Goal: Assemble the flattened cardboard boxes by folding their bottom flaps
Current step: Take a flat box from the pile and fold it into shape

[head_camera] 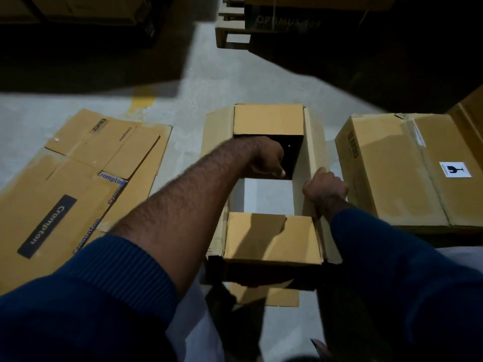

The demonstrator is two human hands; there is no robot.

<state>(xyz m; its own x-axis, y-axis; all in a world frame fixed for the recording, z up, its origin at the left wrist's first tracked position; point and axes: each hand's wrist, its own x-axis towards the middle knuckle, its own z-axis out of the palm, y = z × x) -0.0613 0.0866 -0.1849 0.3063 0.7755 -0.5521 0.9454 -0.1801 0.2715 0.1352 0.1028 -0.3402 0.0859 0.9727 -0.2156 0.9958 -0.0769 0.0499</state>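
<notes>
One open brown cardboard box (271, 236) stands on the grey floor (183, 113), between flattened brown cartons (65, 178) printed "Crompton" and one closed brown carton (392, 173). The right hand's (325, 188) fingers grip the box's right flap (311, 142). The left hand's (266, 159) fingers curl inside; what they hold is unclear.

The open tan cardboard box (271, 239) in the middle of the frame is plain yellow-brown. The flattened tan cardboard boxes (65, 178) at left carry a navy strip with white lettering (47, 227) and blue lettering beside it. The closed tan cardboard box (392, 173) at right bears a white sticker with a black symbol (455, 169). The pale grey concrete floor (188, 108) has a yellow paint mark (142, 100). The ribbed knit sleeves (104, 296) are dark blue.
</notes>
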